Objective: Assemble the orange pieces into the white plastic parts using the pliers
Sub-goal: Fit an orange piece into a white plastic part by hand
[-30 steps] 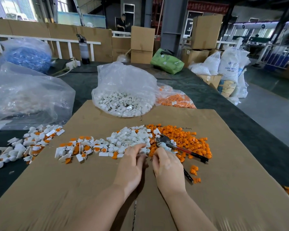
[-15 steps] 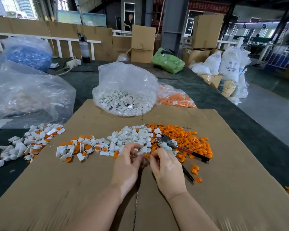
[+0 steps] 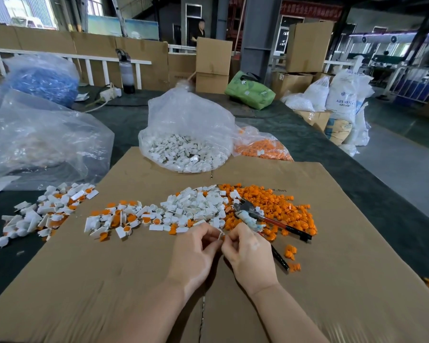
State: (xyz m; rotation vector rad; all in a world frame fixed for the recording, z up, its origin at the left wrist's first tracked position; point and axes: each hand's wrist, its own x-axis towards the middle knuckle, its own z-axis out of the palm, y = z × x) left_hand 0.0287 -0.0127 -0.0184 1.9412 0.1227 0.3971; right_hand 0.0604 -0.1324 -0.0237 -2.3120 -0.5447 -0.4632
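— Both hands have drawn back toward the near edge since a second ago, lifting off the loose piles and meeting over bare cardboard. What's the state of the job, biggest things first?

— Start far: the clear bag of white plastic parts point(image 3: 186, 154) is heaped full, and to its right the bag of orange pieces point(image 3: 263, 148) is well stocked too. So the bulk of the stock is untouched, I'd judge.

— And on the cardboard sheet point(image 3: 109, 280)?

— Right of centre lies the loose orange pile point(image 3: 278, 209), touching the loose white pile point(image 3: 196, 205) on its left. Further left is a spread of assembled pieces point(image 3: 120, 219), white with orange set in, and a second such heap point(image 3: 45, 211) at the far left, partly off the sheet. A fair batch done; far more left.

— The pliers?

— The pliers point(image 3: 263, 217) lie on the near edge of the orange pile, jaws pointing far-left, one red-and-black handle out to the right, the other running under the right hand. Nobody grips them.

— So what are the hands doing?

— The left hand point(image 3: 196, 256) and right hand point(image 3: 250, 256) sit together, fingertips curled and pinching a small white part point(image 3: 220, 235) between them. Whether an orange piece is already in it I cannot tell; the fingers cover most of it.

— Then the step in hand?

— Probably fitting a pair by fingers, with the squeeze from the pliers yet to come.
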